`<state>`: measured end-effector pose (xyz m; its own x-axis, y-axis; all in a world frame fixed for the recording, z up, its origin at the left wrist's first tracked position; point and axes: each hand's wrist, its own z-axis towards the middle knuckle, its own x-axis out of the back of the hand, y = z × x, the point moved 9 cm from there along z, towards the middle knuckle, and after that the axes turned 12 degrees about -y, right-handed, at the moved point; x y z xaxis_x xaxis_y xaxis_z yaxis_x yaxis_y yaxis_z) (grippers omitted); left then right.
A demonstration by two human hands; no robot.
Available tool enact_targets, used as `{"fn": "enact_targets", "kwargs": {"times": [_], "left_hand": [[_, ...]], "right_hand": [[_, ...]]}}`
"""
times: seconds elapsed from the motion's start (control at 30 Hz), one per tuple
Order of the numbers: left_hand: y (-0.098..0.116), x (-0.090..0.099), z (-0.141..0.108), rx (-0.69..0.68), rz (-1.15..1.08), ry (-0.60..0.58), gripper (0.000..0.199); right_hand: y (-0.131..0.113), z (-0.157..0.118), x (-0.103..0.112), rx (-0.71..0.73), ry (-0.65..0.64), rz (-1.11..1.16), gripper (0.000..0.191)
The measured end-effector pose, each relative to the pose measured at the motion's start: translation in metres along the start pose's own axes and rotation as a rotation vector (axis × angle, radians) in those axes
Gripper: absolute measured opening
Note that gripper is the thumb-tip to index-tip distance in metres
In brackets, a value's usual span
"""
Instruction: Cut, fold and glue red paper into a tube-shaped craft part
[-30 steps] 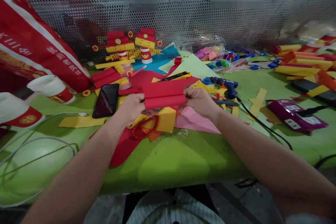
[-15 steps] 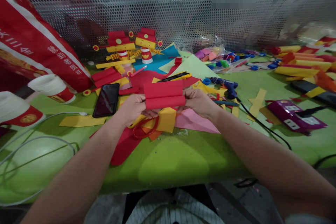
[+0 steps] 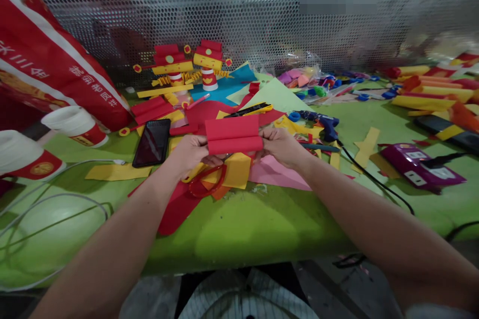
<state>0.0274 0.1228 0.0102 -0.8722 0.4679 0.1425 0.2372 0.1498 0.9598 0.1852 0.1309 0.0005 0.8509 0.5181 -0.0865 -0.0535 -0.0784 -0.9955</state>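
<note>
A strip of red paper (image 3: 234, 130), its near edge rolled into a tube, is stretched between my two hands above the green table. My left hand (image 3: 192, 152) pinches its left end, and my right hand (image 3: 279, 145) grips the right end with fingers closed. Underneath lie yellow paper pieces (image 3: 238, 170), a red-handled pair of scissors (image 3: 209, 185) partly hidden by my left hand, and pink paper (image 3: 277, 172). Just beyond the strip rests a yellow and black utility knife (image 3: 252, 109).
A phone (image 3: 151, 142) and paper cups (image 3: 77, 127) are on the left. Two red and yellow paper figures (image 3: 209, 67) stand at the back. To the right are a blue glue gun (image 3: 322, 122) with a trailing cord and a purple power strip (image 3: 421, 164).
My hands and the red paper strip stay in nearly the same place, with only a very slight shift. Nothing else has visibly moved.
</note>
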Motion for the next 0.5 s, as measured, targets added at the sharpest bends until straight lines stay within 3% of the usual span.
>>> {"fn": "enact_targets", "kwargs": {"times": [0.37, 0.5], "left_hand": [[0.004, 0.000, 0.002, -0.061, 0.024, 0.019, 0.031], [0.001, 0.005, 0.002, -0.052, -0.005, 0.057, 0.028]], "right_hand": [[0.001, 0.000, -0.004, -0.009, -0.040, -0.019, 0.030], [-0.008, -0.005, 0.016, 0.110, 0.111, 0.063, 0.030]]}}
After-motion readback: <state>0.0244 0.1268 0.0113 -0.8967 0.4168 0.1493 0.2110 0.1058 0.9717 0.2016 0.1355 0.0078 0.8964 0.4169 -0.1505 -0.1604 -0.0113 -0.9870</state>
